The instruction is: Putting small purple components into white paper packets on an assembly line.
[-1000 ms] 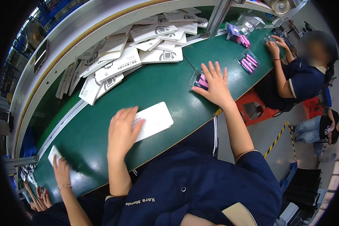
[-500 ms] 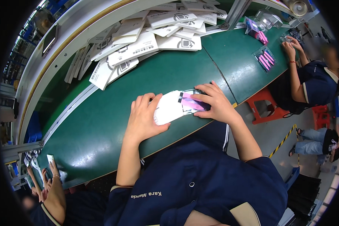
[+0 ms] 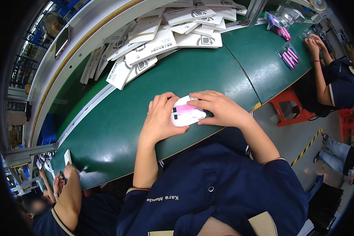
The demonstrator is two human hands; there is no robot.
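Packaging [image 3: 181, 121], flat and white, with a pink strip [image 3: 185, 108] and two small dark tabs [image 3: 176, 117] showing on its upper face, sits between our two hands, just above or on the near part of the green table [image 3: 106, 129]; which of these, we cannot tell. Our left hand [image 3: 160, 117] curls around the left end, thumb along the near edge and fingers at the far one. Our right hand [image 3: 223, 111] spans the right end, fingers laid over the top and thumb at the near corner, so we pinch the piece from both ends. We judge it light and thin, fairly stiff like card, smooth enough to slip, and likely to crease if squeezed mid-length. The long edges close to each end look like our safest hold, keeping pressure off the pink strip. Beyond, white boxes [image 3: 153, 45] lie heaped by the curved shelf [image 3: 75, 59]. Farther right, a clear tray [image 3: 289, 57] of pink strips rests near a co-worker's hands [image 3: 316, 45].
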